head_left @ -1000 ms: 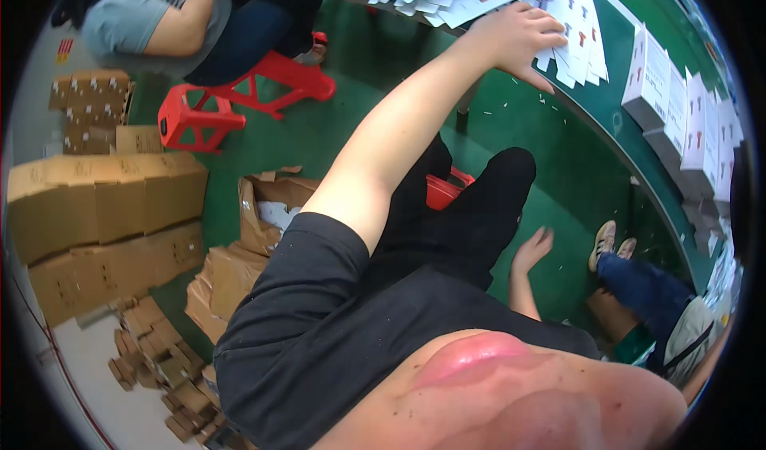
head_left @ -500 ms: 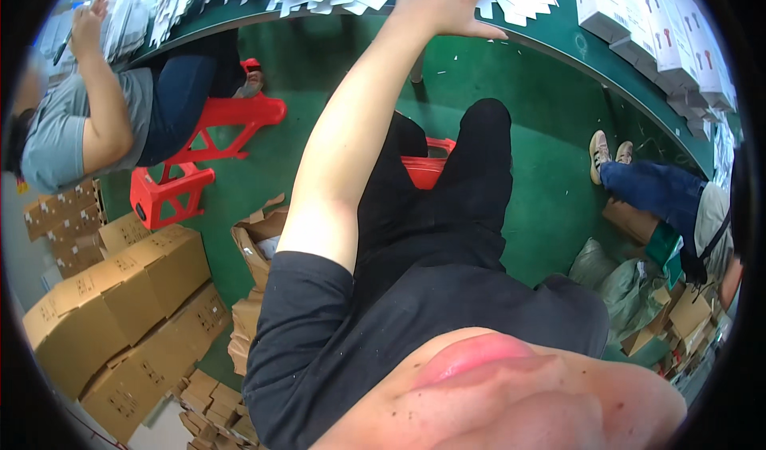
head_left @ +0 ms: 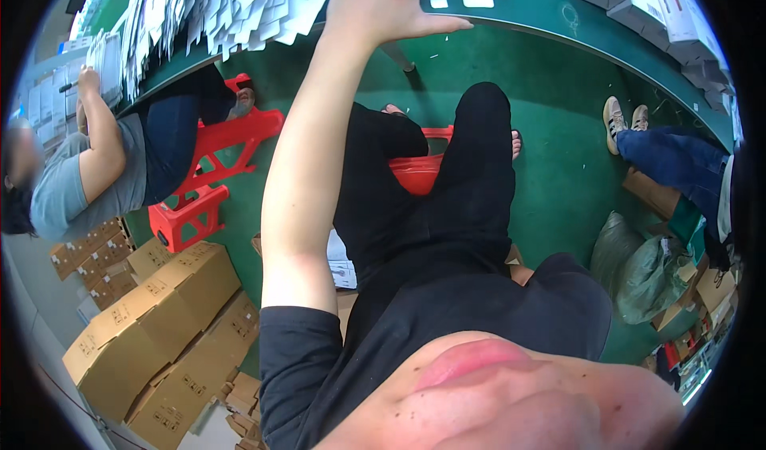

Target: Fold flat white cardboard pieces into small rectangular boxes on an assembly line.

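A green table [head_left: 558,19] curves over a green floor [head_left: 558,179], with brown cartons [head_left: 152,322] stacked at the left. The left hand [head_left: 383,7] reaches up with fingers spread, its tips cut off, onto the flat white card blanks [head_left: 239,7]; whether it holds any, I cannot tell. The right hand is out of sight.

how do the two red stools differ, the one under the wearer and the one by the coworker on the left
The red stool under the wearer is mostly hidden between black-trousered legs, only part of its seat showing; the red stool by the seated person shows far more of itself, with its open frame legs visible. The first sits near the middle of the green floor, the second by the cardboard boxes. Both are red plastic.
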Demonstrator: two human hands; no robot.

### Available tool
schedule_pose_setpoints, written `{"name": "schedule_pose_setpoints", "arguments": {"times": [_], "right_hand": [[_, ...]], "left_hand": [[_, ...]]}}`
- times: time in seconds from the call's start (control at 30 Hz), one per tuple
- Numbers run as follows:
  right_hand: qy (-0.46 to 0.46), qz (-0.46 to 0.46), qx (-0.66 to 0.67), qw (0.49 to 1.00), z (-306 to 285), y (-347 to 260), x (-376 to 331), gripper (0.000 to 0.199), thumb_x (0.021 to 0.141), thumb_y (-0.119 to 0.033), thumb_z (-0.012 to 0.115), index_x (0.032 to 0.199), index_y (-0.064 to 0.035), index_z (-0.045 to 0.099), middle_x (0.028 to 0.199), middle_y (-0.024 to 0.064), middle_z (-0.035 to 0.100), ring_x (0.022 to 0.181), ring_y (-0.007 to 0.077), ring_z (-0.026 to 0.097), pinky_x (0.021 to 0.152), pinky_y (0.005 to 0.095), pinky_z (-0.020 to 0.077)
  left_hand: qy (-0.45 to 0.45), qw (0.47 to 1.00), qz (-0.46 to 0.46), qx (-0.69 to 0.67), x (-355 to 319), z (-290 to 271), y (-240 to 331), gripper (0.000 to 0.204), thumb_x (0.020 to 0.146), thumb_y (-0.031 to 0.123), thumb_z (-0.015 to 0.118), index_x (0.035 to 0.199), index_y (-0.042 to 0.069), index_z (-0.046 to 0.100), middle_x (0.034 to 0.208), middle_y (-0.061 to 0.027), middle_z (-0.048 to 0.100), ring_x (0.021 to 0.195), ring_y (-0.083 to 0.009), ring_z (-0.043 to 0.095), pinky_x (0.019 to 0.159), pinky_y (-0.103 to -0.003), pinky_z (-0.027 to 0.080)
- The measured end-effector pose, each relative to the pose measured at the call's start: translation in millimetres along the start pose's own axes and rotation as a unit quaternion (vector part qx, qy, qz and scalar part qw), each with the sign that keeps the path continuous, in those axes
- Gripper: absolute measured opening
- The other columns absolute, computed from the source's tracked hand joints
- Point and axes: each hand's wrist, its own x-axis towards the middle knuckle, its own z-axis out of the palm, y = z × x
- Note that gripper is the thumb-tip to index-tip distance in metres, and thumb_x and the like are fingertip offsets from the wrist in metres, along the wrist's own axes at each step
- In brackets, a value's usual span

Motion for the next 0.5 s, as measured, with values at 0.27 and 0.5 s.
{"name": "schedule_pose_setpoints", "arguments": {"times": [0.27,0.5], "right_hand": [[-0.135,-0.004,0.001,0.991,30,57,10,0.047,0.095,-0.025,0.059,0.131,0.0058,0.056,0.114,0.0202,0.066,0.106,0.0359,0.062,0.095,0.0421,0.0497],[-0.268,-0.014,0.005,0.963,4,-3,-41,0.048,0.093,-0.025,0.061,0.129,0.0068,0.057,0.11,0.0198,0.067,0.102,0.0363,0.064,0.093,0.0423,0.051]], "left_hand": [[0.082,0.995,0.057,0.027,2,11,1,0.076,0.069,0.049,0.082,0.127,0.003,0.064,0.134,-0.015,0.061,0.127,-0.0326,0.056,0.108,-0.046,0.043],[0.113,0.99,0.063,0.059,0,6,4,0.077,0.069,0.049,0.083,0.126,0.002,0.064,0.133,-0.0168,0.061,0.126,-0.0339,0.057,0.107,-0.046,0.044]]}}
